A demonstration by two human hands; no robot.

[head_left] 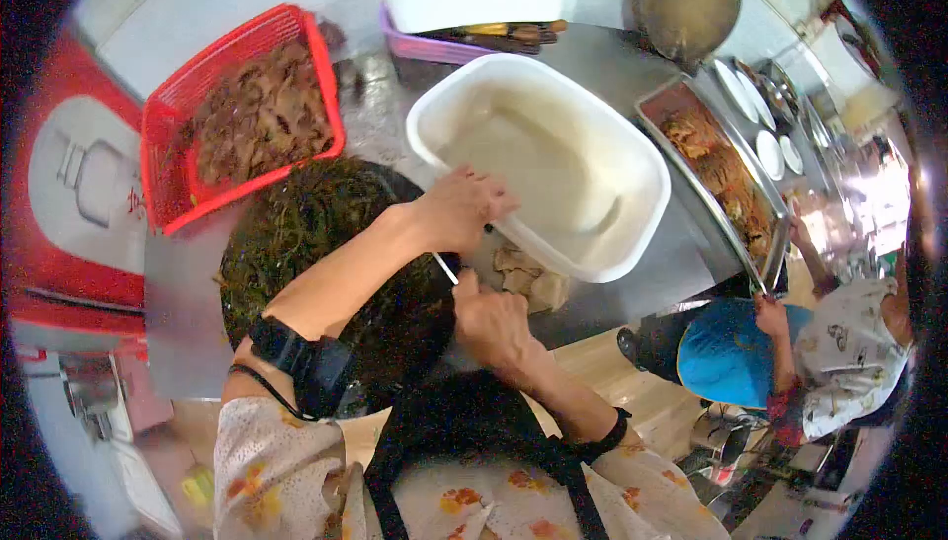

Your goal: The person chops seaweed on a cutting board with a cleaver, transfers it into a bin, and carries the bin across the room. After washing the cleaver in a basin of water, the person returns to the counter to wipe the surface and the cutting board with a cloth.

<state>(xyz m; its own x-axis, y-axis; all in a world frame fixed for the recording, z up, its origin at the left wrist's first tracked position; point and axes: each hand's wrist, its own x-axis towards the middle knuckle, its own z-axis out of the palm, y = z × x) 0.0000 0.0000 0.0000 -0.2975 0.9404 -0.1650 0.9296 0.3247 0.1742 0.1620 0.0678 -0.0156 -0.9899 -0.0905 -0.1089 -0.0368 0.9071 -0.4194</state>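
My left hand [459,209] reaches across to the near rim of a white plastic tub [640,150], its fingers curled over the edge. The tub has a pale, cloudy content or wet bottom. Just below, my right hand [494,323] is closed, and a thin white strip [444,268] sticks out beside its thumb; what it belongs to is hidden. Under my left forearm lies a dark green, leafy heap [286,239] on a dark round surface. Pale, lumpy pieces [538,281] sit on the counter beside the tub and my right hand.
A red basket [163,180] of brown pieces stands at the left. Behind the tub is a purple basket [434,48] with brushes or tools. At the right, another person [849,343] holds a metal tray [706,180] of reddish-brown food, near a blue round lid-like surface [726,352].
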